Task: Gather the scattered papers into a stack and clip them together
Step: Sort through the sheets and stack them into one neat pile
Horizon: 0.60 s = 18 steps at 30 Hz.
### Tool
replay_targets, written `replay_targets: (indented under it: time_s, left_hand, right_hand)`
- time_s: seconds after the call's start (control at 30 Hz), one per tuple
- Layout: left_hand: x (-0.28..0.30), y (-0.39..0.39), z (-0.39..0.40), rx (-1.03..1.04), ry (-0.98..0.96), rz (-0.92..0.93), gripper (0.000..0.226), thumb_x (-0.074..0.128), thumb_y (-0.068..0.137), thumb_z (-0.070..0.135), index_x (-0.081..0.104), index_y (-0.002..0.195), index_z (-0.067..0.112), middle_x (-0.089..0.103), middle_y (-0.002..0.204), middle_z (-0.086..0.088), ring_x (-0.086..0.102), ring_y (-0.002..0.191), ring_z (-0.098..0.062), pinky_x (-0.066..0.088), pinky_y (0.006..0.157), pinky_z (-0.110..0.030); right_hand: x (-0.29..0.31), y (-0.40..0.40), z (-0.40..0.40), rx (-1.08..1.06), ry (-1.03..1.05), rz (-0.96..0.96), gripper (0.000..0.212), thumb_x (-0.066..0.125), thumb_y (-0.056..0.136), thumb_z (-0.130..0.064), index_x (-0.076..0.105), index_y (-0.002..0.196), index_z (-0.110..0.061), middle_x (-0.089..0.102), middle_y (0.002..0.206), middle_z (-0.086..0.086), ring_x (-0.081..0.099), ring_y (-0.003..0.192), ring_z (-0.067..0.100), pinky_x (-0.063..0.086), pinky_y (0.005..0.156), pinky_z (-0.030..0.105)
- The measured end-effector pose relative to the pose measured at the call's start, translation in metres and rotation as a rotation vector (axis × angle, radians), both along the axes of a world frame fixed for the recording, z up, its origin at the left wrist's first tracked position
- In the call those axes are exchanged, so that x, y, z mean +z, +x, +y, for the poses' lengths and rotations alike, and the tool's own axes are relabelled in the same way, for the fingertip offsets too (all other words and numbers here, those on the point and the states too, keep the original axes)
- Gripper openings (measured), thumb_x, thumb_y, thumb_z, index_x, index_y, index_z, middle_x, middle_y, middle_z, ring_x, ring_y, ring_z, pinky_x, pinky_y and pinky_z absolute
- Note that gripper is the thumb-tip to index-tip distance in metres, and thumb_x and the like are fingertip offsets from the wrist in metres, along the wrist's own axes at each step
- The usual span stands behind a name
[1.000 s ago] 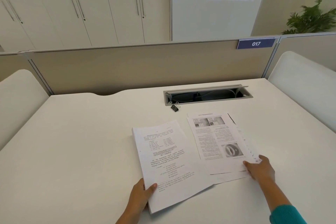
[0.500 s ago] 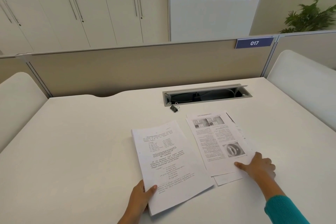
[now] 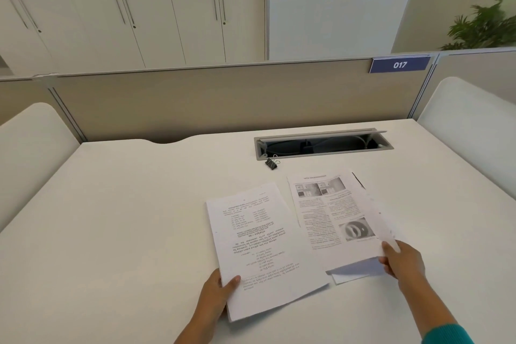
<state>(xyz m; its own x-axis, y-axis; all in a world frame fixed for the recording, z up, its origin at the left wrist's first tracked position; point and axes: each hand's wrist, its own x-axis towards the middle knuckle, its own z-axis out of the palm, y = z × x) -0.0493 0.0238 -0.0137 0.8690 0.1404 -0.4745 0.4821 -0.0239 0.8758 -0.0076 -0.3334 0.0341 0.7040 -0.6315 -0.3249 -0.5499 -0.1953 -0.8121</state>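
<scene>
Head view: two groups of papers lie side by side on the white desk (image 3: 125,232).
Left hand (image 3: 217,292): pinches the near-left corner of the text pages (image 3: 259,246).
Right hand (image 3: 402,261): lifts the near corner of the picture pages (image 3: 332,215).
Clip (image 3: 272,163): untouched, beyond the papers, beside the cable slot (image 3: 324,144).
Handling: thin, floppy, slippery sheets; best held by the edges and squared against the desk.

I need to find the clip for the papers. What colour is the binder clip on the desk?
Black body with silver wire handles; the binder clip shows in the head view.
</scene>
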Motion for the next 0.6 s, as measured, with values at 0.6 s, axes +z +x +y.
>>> replay_targets:
  time_s: [0.6]
  left_hand:
    - [0.004,-0.004,-0.002,0.212,-0.080,-0.126,0.053,0.049,0.093,0.007,0.033,0.142,0.017,0.047,0.138,-0.007,0.055,0.110,-0.026,0.043,0.101,-0.042]
  right_hand:
    - [0.013,-0.004,0.045,0.052,0.387,-0.135,0.025,0.042,0.096,-0.007,0.053,0.117,0.000,0.057,0.072,0.013,0.054,0.060,0.018,0.050,0.038,0.016]
